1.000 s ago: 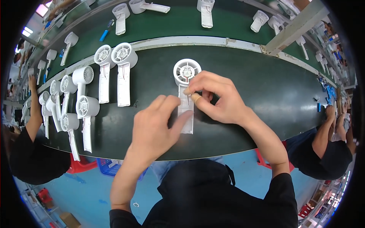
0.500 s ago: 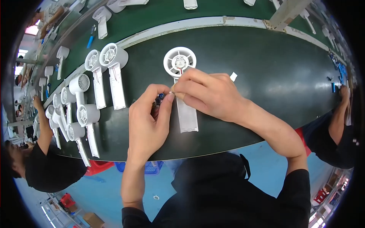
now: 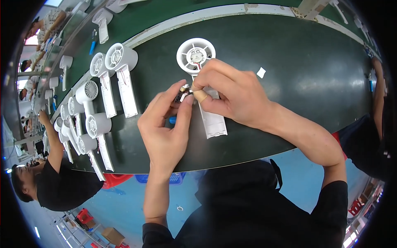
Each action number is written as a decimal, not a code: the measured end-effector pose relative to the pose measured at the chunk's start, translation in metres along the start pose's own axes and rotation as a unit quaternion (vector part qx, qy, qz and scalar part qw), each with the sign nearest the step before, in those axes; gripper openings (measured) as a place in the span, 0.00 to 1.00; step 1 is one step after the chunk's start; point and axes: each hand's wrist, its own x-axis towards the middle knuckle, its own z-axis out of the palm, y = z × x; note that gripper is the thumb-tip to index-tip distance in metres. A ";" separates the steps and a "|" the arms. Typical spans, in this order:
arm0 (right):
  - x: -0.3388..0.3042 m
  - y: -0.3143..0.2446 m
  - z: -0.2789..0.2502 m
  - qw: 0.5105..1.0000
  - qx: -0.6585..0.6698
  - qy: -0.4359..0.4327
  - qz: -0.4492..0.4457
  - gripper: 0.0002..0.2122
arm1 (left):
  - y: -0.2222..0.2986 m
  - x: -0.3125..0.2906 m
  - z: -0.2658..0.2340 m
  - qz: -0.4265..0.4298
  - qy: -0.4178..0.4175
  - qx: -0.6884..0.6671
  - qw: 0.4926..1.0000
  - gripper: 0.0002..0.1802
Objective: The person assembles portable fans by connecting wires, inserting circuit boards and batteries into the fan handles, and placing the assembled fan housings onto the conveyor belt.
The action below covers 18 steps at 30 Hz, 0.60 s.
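Note:
A white handheld fan (image 3: 213, 124) lies on the dark green table, its round head away from me and its open handle toward me. Between the thumb and fingers of my left hand (image 3: 163, 132) is a small dark circuit board (image 3: 180, 96) with white parts on it. Something blue (image 3: 172, 120) shows below the board, partly covered by that hand. My right hand (image 3: 242, 97), a tan wrap on one finger, is closed in a pinch at the board's edge, over the fan's handle. What its fingertips grip is too small and hidden to make out.
Several white fans (image 3: 120, 62) stand or lie at the left of the table. A white paper scrap (image 3: 261, 72) lies to the right. A pale rail (image 3: 198, 15) runs along the back. Co-workers sit at both sides, one with an arm (image 3: 53, 136) at the left edge.
Both hands have shifted slightly, and the left has turned so that more of the circuit board shows. The fan's handle end now sits farther right in view.

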 end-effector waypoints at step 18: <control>-0.002 -0.001 0.001 0.999 -0.043 0.017 -0.013 0.07 | -0.012 -0.005 0.002 0.247 -0.002 0.237 0.940 0.23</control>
